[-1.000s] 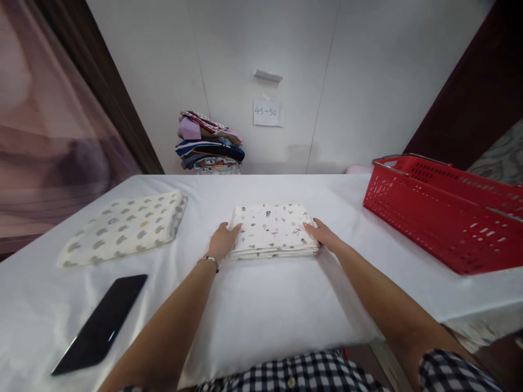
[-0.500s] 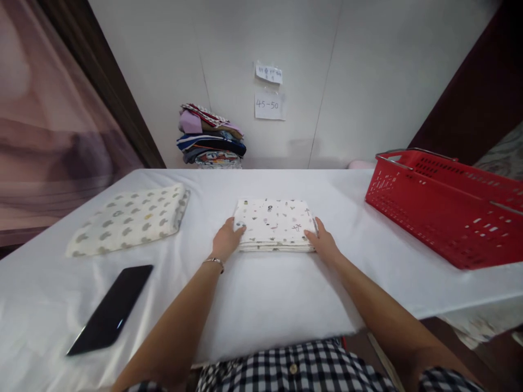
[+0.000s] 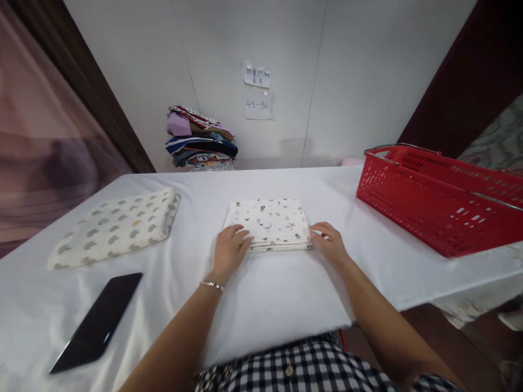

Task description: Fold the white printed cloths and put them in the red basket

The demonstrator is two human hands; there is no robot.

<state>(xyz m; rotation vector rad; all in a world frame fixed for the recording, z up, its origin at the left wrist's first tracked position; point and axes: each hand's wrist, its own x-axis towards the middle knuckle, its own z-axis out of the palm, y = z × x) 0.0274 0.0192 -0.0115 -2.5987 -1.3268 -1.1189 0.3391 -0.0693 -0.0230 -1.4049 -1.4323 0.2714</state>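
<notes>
A folded white cloth (image 3: 272, 220) with small scattered prints lies in layers at the middle of the table, its layered edge facing me. My left hand (image 3: 231, 249) is at the near left corner, fingers curled over the top and thumb close to the forefinger, closed in a loose pinch on the cloth. At the right edge, near the front corner, the thumb and forefinger of my right hand (image 3: 330, 243) pinch the cloth. Its other fingers are bent and partly hidden. The cloth rests flat on the white-covered table (image 3: 281, 299).
A cream cloth with grey prints (image 3: 118, 226) lies folded at the left. Nearer me is a black phone-like slab (image 3: 98, 321). A red perforated basket (image 3: 433, 201) stands at the right. Behind the table rises a stack of folded fabrics (image 3: 202, 139) against the wall.
My left hand has shifted from the cloth's left side to its near left corner. My right thumb has come off the top toward the edge. The view has turned slightly right.
</notes>
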